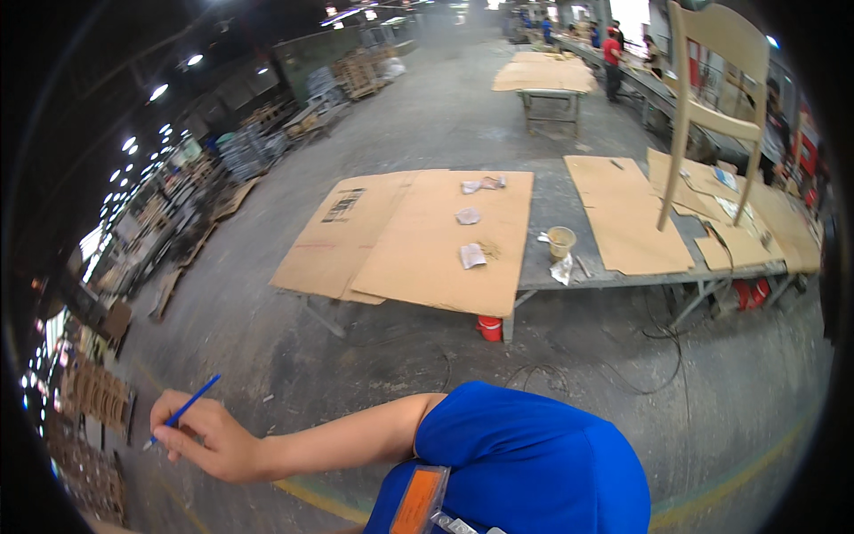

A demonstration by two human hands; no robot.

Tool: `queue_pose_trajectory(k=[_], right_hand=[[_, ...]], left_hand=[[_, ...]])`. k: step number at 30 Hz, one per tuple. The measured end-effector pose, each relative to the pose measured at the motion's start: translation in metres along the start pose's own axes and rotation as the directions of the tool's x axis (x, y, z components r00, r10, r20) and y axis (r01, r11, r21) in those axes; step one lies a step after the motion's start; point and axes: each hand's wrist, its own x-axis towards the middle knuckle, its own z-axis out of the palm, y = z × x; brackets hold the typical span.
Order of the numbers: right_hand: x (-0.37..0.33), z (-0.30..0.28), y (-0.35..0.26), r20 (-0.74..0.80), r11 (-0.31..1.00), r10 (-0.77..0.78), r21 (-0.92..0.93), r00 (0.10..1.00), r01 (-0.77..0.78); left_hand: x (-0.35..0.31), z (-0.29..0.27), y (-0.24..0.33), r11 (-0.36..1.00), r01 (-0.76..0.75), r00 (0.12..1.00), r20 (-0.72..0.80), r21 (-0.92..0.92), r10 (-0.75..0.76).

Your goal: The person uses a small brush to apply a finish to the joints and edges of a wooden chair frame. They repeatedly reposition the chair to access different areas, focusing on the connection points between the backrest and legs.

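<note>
My right hand (pixel 206 438) reaches out to the left, with its arm bare below a blue short sleeve. Thumb and fingers pinch a slim blue pen (pixel 197 394), whose pale tip points down and left, apart from any surface. The floor lies behind the hand. My left hand does not show. An orange badge (pixel 418 500) in a clear holder hangs on the blue shirt, below the arm.
Ahead, a table covered with cardboard (pixel 418 249) bears crumpled pads (pixel 467 215) and a cup (pixel 560 240). A wooden chair (pixel 722 121) rises at right. Red bucket (pixel 489 328) and cables (pixel 658 387) lie below. Pallets (pixel 93 392) stand left; people (pixel 612 58) work far back.
</note>
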Motion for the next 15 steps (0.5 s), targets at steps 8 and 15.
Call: queue_pose_trajectory(k=[8, 15], right_hand=[[-0.002, -0.02, -0.017, -0.071, 0.996, 0.083, -0.018, 0.994, -0.084], [0.03, 0.028, -0.03, 0.008, 0.993, -0.071, 0.099, 0.997, 0.07]], left_hand=[[0.011, 0.011, -0.018, 1.0, -0.009, 0.975, -0.222, 0.004, 0.009], [-0.037, 0.004, -0.036, 0.995, 0.016, 0.958, -0.285, 0.102, 0.013]])
